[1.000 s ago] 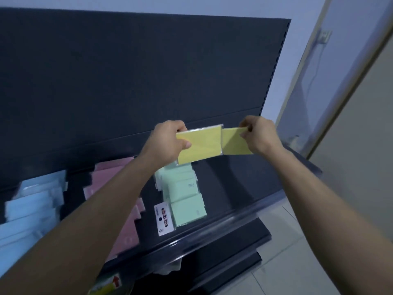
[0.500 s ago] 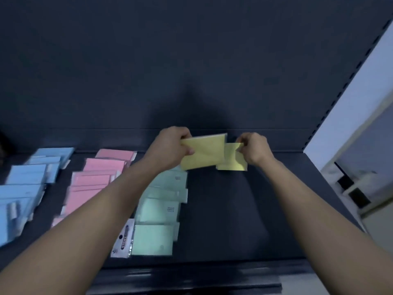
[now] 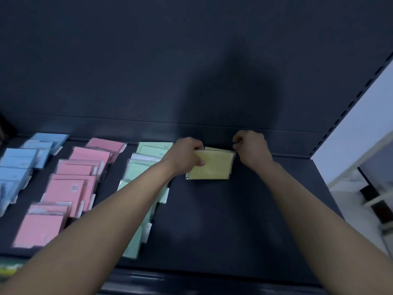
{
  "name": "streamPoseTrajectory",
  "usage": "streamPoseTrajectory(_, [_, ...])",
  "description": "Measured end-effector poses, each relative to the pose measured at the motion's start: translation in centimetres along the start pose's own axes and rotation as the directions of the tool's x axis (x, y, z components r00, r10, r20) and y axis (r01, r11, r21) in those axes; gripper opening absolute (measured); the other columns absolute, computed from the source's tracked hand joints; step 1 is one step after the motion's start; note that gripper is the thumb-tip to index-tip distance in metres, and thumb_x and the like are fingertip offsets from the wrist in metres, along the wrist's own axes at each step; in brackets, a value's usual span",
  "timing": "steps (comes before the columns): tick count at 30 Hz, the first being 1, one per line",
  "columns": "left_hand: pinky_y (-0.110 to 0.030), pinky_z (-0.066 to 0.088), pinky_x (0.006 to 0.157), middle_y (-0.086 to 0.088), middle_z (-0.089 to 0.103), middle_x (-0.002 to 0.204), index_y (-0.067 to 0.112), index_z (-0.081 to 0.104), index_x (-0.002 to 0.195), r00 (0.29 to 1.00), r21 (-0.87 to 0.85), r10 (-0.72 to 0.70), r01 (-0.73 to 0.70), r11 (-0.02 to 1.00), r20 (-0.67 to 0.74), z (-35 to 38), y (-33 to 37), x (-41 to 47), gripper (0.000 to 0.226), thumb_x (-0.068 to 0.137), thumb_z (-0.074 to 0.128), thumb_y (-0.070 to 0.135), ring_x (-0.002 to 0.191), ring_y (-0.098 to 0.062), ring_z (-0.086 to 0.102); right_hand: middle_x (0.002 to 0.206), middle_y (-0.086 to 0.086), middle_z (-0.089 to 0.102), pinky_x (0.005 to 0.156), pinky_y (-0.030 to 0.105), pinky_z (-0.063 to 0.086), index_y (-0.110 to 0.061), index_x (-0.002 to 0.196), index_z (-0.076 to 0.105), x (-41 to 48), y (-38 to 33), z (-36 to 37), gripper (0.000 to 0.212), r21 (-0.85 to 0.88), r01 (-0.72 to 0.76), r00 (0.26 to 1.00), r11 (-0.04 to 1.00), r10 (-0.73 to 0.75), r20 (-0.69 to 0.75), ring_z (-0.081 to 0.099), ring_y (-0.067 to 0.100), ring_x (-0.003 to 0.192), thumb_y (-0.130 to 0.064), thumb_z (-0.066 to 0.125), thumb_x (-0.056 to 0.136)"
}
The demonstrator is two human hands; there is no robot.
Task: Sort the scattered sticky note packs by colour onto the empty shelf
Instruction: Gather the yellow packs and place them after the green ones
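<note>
**Yellow packs at the back of the shelf**

The left hand [image 3: 187, 157] grips the left edge of a yellow sticky note pack [image 3: 210, 166], thumb on top; the pack sits on the dark shelf [image 3: 244, 220], near the back wall; a second yellow pack [image 3: 217, 149] peeks out from behind it; the right hand [image 3: 251, 149] is curled into a loose fist just beside the packs' top right corner; I cannot tell if it pinches anything; to the left lie rows of green packs [image 3: 146, 167], pink packs [image 3: 74, 188] and blue packs [image 3: 21, 160].
</note>
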State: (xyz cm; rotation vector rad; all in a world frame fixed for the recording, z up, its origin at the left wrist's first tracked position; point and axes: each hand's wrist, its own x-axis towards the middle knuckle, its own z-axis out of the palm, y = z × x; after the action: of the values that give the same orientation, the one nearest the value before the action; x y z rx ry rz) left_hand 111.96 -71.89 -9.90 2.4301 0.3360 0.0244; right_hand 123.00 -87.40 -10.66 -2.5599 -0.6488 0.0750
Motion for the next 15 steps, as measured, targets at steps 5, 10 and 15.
streamPoseTrajectory(5, [-0.024,0.036,0.066,-0.007,0.060,0.092,0.012,0.061,0.090,0.999,0.056,-0.050,0.050,0.997,-0.010,2.4,0.0,1.8,0.020,0.074,0.074,0.013,0.083,-0.021,0.054,0.103,0.010,0.066,0.081,0.038,0.053,-0.010,0.105,0.066,-1.1,-1.8,-2.9,0.017,-0.020,0.118,0.993,0.993,-0.118,-0.023,0.061,0.025,0.093,-0.013,0.053,0.094])
streamPoseTrajectory(10, [-0.039,0.044,0.090,-0.012,0.047,0.120,0.008,0.052,0.121,0.997,0.264,-0.007,0.028,0.964,-0.082,2.8,-0.4,1.2,0.045,0.080,0.069,0.016,0.110,-0.030,0.048,0.103,0.009,0.066,0.084,0.036,0.052,-0.012,0.106,0.067,-2.3,-4.8,-4.5,0.018,-0.043,0.195,0.981,0.980,-0.195,-0.005,0.061,0.025,0.095,-0.018,0.055,0.094])
streamPoseTrajectory(15, [-0.041,0.043,0.087,-0.012,0.053,0.116,0.008,0.054,0.118,0.951,0.379,0.124,-0.008,0.925,-0.282,-3.4,-1.3,-3.4,0.031,0.088,0.058,0.014,0.108,-0.032,0.051,0.105,0.010,0.066,0.085,0.039,0.051,-0.012,0.108,0.066,-2.9,-11.8,-4.3,0.021,-0.059,0.334,0.943,0.941,-0.332,0.027,0.061,0.027,0.096,-0.022,0.057,0.093])
